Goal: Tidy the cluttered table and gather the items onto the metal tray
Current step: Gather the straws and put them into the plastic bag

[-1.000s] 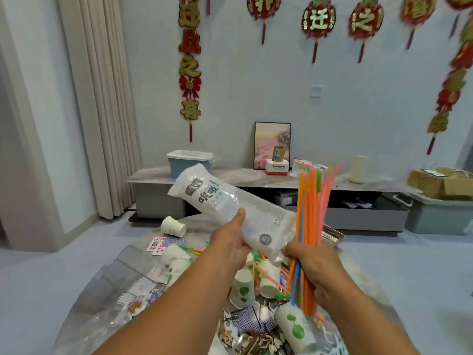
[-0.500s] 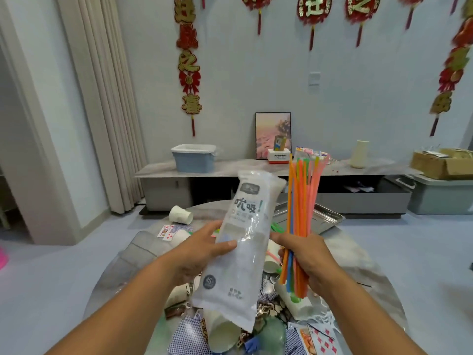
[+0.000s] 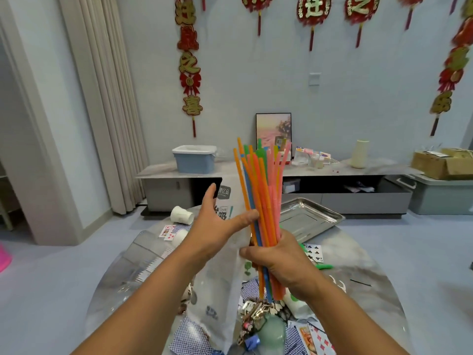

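Person stands at a round counter (image 3: 358,254), both arms out in front. Right hand (image 3: 284,262) is wrapped around a bundle of coloured straws (image 3: 263,201), mostly orange with some pink, green and blue, held upright with the tips fanning out at the top. Left hand (image 3: 217,226) has fingers straight and spread, thumb reaching across to touch the straws, palm against a clear plastic bag (image 3: 222,290) with printed text; the bag hangs down between the two forearms. Whether the left hand actually grips the bag, cannot tell.

Metal tray (image 3: 314,216) sits at the far right of the counter, just behind the straws, tilted slightly at its edge. A white paper cup (image 3: 181,215) lies on its side at the far left edge. Playing cards (image 3: 167,230) lie near that cup, more cards (image 3: 314,253) to the right of the right hand. Below the hands, a jumble of small things on the counter: blue checked cloth (image 3: 189,339), a pale green round object (image 3: 272,334), bits of patterned clutter too messy to name.
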